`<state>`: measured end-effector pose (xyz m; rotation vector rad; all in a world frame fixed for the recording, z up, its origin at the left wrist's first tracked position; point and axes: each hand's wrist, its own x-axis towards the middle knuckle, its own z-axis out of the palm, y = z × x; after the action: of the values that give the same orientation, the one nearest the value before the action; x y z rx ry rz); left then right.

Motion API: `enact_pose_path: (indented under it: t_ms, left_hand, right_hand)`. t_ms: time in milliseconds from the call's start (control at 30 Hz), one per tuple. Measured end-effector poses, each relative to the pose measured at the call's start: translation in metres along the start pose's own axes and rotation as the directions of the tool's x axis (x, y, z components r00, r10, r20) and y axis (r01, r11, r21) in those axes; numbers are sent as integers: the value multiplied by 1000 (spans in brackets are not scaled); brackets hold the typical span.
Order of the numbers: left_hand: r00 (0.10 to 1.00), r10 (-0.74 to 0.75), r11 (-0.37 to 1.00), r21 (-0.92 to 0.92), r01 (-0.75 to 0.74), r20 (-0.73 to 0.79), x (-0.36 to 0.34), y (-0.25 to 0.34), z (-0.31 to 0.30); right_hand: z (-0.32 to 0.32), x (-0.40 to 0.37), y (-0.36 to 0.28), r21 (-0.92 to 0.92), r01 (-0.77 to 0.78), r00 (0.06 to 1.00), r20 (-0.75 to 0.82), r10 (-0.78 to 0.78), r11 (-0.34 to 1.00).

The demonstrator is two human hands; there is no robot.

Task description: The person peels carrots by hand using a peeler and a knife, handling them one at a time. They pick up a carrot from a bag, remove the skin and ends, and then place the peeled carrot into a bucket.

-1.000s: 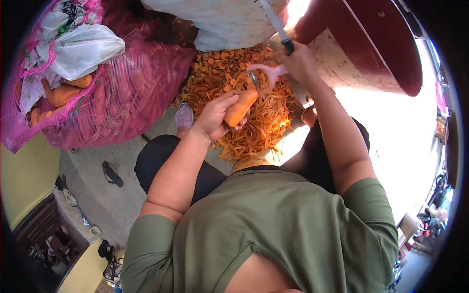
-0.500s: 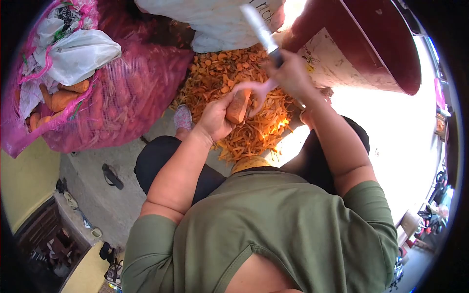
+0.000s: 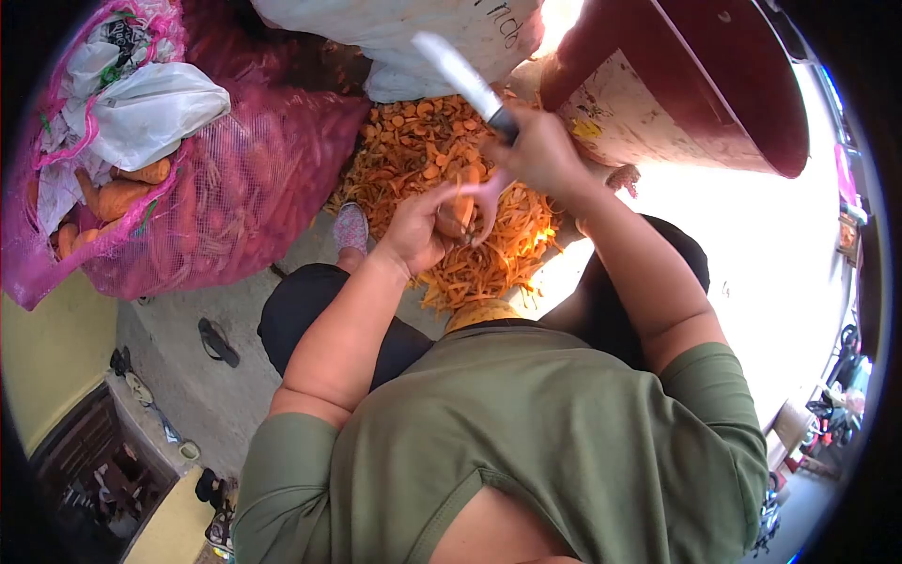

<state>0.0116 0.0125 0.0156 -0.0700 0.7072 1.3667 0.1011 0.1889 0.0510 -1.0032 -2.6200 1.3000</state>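
In my left hand [image 3: 416, 232] is an orange carrot [image 3: 460, 211], held over the heap of peelings. My right hand [image 3: 540, 158] grips a knife [image 3: 462, 77] with a dark handle, its blade pointing up and to the left. The same hand also holds a pink peeler [image 3: 488, 195], somewhat blurred, whose head is at the carrot. Below both hands lies a pile of carrot peelings and cut round pieces [image 3: 512, 249] on the floor.
At the left stands a pink mesh sack [image 3: 254, 188] full of carrots, open at its near end. A white sack [image 3: 423, 38] is at the top, and a large dark red container [image 3: 695, 94] at the upper right. A black slipper [image 3: 217, 341] lies on the floor.
My right hand has moved left with the knife and the peeler. The carrot has turned in my left hand and is now partly behind the peeler.
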Motion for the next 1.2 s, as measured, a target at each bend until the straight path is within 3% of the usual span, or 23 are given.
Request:
enact_pose_path:
  t_ms: [33, 100, 200, 300, 367, 433, 567, 633, 733, 767, 833, 867, 900, 967, 1067, 1167, 1200]
  left_hand:
    - [999, 10, 1000, 9, -9, -31, 1, -1, 1]
    - [995, 25, 999, 25, -23, -92, 4, -6, 4]
    - [998, -60, 998, 31, 59, 19, -3, 1, 2]
    - [998, -34, 996, 76, 38, -51, -7, 4, 8]
    - [995, -1, 998, 58, 6, -98, -6, 3, 10]
    - [994, 4, 1000, -20, -7, -110, -2, 1, 10]
    - [996, -80, 996, 46, 81, -30, 3, -5, -10]
    - [996, -67, 998, -1, 67, -58, -1, -3, -3]
    - [989, -63, 998, 2, 63, -135, -2, -2, 0]
    - [987, -38, 999, 26, 43, -155, -3, -2, 5]
    - [980, 8, 997, 77, 7, -197, -5, 0, 22]
    - [989, -27, 997, 68, 37, -143, -5, -3, 14]
    - [995, -58, 996, 65, 63, -87, -3, -3, 2]
    - [997, -62, 995, 71, 65, -43, -3, -1, -1]
    - [995, -17, 998, 65, 24, -100, -8, 3, 8]
    - [982, -19, 1000, 0, 19, -186, -6, 3, 10]
    - [977, -18, 1000, -14, 15, -212, -6, 3, 17]
  right_hand:
    - [10, 1, 6, -138, 129, 990, -41, -136, 982]
    - [4, 15, 21, -78, -24, 1000, 14, 25, 997]
    - [-25, 38, 40, -80, -343, 918, -239, 316, 936]
    - [-31, 34, 38, -16, -237, 940, -258, 225, 971]
    - [-11, 12, 14, 104, -49, 986, -152, 64, 993]
    - [4, -6, -10, -16, 4, 1000, 22, -4, 1000]
    - [-4, 26, 42, 20, -48, 976, -213, 51, 999]
    - [-33, 33, 34, -12, -217, 946, -248, 208, 976]
    - [-12, 28, 30, -142, -129, 975, -201, 99, 981]
    - [-5, 6, 10, -74, -12, 989, -151, 0, 997]
    - [3, -5, -5, -114, -14, 1000, 11, 16, 993]
    - [1, 1, 5, -40, -83, 996, 14, 84, 996]
    - [-2, 12, 21, -79, -43, 991, -131, 32, 996]
    - [-25, 29, 33, -209, -219, 959, -225, 172, 953]
    - [-30, 26, 31, -73, -224, 943, -269, 198, 972]
    - [0, 0, 0, 25, -12, 997, -80, 14, 1000]
    - [5, -5, -6, -41, 22, 999, -43, -23, 999]
